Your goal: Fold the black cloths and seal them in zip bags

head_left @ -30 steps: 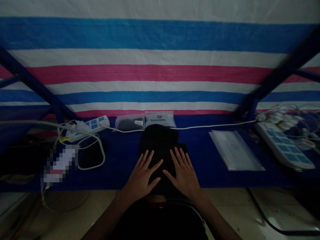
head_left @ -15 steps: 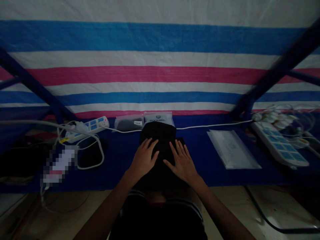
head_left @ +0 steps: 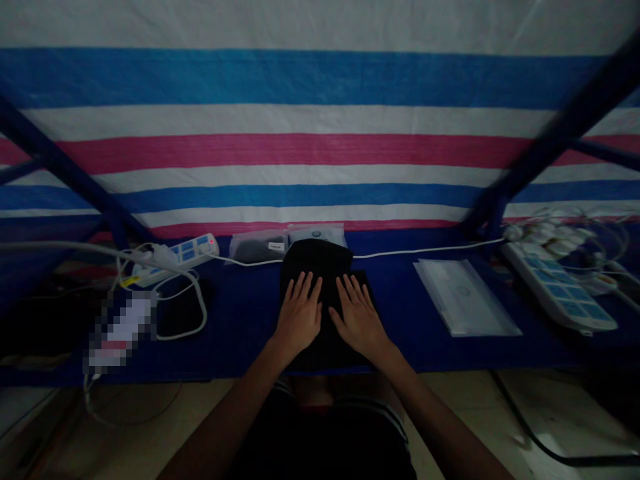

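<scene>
A black cloth item point(head_left: 320, 257) lies on the blue surface point(head_left: 395, 313) in front of me, its far end rounded. My left hand point(head_left: 300, 317) rests flat on its left part, fingers spread and pointing away. On its right part lies my right hand point(head_left: 361, 320), palm down, with the thumb held out toward the left hand. Nothing is held in either hand. Past the cloth's far edge are a clear printed packet point(head_left: 323, 233) and a clear bag with something dark inside point(head_left: 257, 247).
Power strips stand at the left point(head_left: 185, 252) and right point(head_left: 560, 287), with tangled white cables point(head_left: 555, 233). Flat clear bags point(head_left: 463, 297) lie to the right. A white cord point(head_left: 425, 253) crosses behind the cloth. Blue frame bars point(head_left: 540, 147) rise at both sides.
My left hand has moved slightly right and its thumb has come in closer to the fingers. The cloth's far end covers more of the printed packet.
</scene>
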A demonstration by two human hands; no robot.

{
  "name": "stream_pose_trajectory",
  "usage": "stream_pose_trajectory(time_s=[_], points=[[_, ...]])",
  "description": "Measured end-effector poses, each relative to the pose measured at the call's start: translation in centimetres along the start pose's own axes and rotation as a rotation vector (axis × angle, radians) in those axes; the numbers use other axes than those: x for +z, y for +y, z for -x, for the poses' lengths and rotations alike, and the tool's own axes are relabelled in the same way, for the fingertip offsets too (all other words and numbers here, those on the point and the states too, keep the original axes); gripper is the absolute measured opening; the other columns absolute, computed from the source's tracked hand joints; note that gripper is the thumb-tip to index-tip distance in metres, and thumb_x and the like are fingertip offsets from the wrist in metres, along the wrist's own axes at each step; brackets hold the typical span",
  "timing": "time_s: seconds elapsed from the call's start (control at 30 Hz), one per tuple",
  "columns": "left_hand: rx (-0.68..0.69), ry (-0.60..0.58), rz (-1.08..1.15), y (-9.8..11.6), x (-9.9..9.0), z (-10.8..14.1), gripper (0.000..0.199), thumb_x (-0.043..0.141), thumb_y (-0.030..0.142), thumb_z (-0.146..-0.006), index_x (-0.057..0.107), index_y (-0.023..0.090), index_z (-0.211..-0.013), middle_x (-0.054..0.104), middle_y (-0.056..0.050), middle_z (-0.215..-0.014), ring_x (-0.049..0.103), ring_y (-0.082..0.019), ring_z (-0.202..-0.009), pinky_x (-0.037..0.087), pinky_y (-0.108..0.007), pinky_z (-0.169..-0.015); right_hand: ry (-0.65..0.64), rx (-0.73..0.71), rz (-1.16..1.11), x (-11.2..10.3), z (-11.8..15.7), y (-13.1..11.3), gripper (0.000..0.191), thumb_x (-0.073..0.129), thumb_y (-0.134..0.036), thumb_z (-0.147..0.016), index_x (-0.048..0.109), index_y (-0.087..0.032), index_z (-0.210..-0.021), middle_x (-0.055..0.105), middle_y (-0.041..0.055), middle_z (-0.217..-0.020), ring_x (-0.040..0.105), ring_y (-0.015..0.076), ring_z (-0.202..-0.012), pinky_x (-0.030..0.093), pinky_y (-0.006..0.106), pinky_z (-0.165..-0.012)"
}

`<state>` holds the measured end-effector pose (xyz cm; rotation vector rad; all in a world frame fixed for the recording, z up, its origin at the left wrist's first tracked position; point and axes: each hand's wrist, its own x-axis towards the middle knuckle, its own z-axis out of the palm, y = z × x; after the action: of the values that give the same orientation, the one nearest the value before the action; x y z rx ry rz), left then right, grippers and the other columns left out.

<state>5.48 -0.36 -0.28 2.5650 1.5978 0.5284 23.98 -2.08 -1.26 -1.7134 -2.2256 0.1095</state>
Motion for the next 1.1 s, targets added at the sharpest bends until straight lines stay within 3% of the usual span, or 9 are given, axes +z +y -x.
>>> stream_pose_trajectory(time_s=[0.1, 0.23, 0.37, 0.57, 0.77, 0.9, 1.0, 1.1], points=[[-0.036, 0.003, 0.000, 1.5, 0.7, 0.8, 0.057, 0.043, 0.022, -0.103, 0.039, 0.014, -0.160, 0.036, -0.017, -0.169, 0.026, -0.033, -0.160, 0.026, -0.058, -0.129, 0.012, -0.002, -0.001, 0.3, 0.3, -1.0, 0.064, 0.035, -0.035, -0.106, 0.035, -0.004, -0.161, 0.035, 0.0186, -0.168, 0.024, 0.0334, -0.160, 0.023, 0.056, -0.129], [-0.045, 0.014, 0.005, 1.5, 1.0, 1.8, 0.059, 0.043, 0.029, -0.105, 0.033, 0.021, -0.163, 0.028, -0.014, -0.172, 0.024, -0.033, -0.160, 0.026, -0.061, -0.128, 0.049, -0.016, 0.003, 0.7, 0.9, -1.0, 0.067, 0.036, -0.044, -0.107, 0.030, -0.009, -0.165, 0.033, 0.0160, -0.169, 0.023, 0.0334, -0.160, 0.023, 0.058, -0.128], [-0.044, 0.002, 0.009, 0.5, 0.4, 2.4, 0.063, 0.047, 0.040, -0.105, 0.030, 0.028, -0.165, 0.028, -0.011, -0.173, 0.024, -0.034, -0.160, 0.026, -0.062, -0.128, 0.060, 0.002, 0.025, 0.6, 1.4, 0.0, 0.074, 0.038, -0.052, -0.107, 0.024, -0.013, -0.167, 0.029, 0.0147, -0.171, 0.024, 0.0342, -0.160, 0.022, 0.057, -0.129], [-0.053, 0.026, 0.040, -0.1, 0.1, 3.0, 0.069, 0.048, 0.046, -0.105, 0.025, 0.026, -0.166, 0.029, -0.010, -0.172, 0.022, -0.034, -0.161, 0.026, -0.061, -0.128, 0.085, 0.065, 0.056, 0.3, 2.2, 2.0, 0.081, 0.036, -0.057, -0.107, 0.011, -0.012, -0.169, 0.032, 0.0191, -0.170, 0.029, 0.0331, -0.158, 0.022, 0.058, -0.128], [-0.064, 0.026, 0.008, 0.1, -0.1, 3.1, 0.067, 0.048, 0.047, -0.104, 0.029, 0.025, -0.165, 0.029, -0.011, -0.172, 0.022, -0.036, -0.160, 0.019, -0.067, -0.128, 0.077, 0.085, 0.107, -0.3, 2.7, 3.6, 0.075, 0.032, -0.051, -0.108, 0.018, -0.007, -0.167, 0.035, 0.0208, -0.167, 0.031, 0.0350, -0.157, 0.020, 0.061, -0.128], [-0.071, 0.026, -0.001, 0.2, 0.0, 3.1, 0.068, 0.050, 0.046, -0.103, 0.030, 0.025, -0.165, 0.029, -0.011, -0.172, 0.022, -0.037, -0.160, 0.018, -0.069, -0.127, 0.075, 0.067, 0.104, -1.5, 1.6, 1.7, 0.079, 0.039, -0.048, -0.103, 0.021, -0.003, -0.166, 0.038, 0.0247, -0.165, 0.027, 0.0401, -0.158, 0.018, 0.066, -0.126], [-0.077, 0.036, 0.003, 0.1, 0.2, 3.1, 0.069, 0.052, 0.043, -0.102, 0.030, 0.027, -0.165, 0.029, -0.010, -0.172, 0.022, -0.037, -0.160, 0.019, -0.069, -0.127, 0.057, -0.028, 0.047, -1.7, 0.4, -0.9, 0.076, 0.039, -0.044, -0.104, 0.019, -0.006, -0.167, 0.029, 0.0190, -0.170, 0.019, 0.0347, -0.161, 0.018, 0.060, -0.129], [-0.072, 0.039, 0.006, 0.1, 0.3, 3.1, 0.070, 0.054, 0.040, -0.101, 0.029, 0.028, -0.165, 0.029, -0.010, -0.172, 0.021, -0.037, -0.161, 0.020, -0.068, -0.127, 0.027, -0.066, 0.005, -0.8, -0.2, -2.1, 0.072, 0.037, -0.040, -0.106, 0.018, -0.010, -0.168, 0.031, 0.0156, -0.170, 0.021, 0.0329, -0.161, 0.021, 0.059, -0.129]])
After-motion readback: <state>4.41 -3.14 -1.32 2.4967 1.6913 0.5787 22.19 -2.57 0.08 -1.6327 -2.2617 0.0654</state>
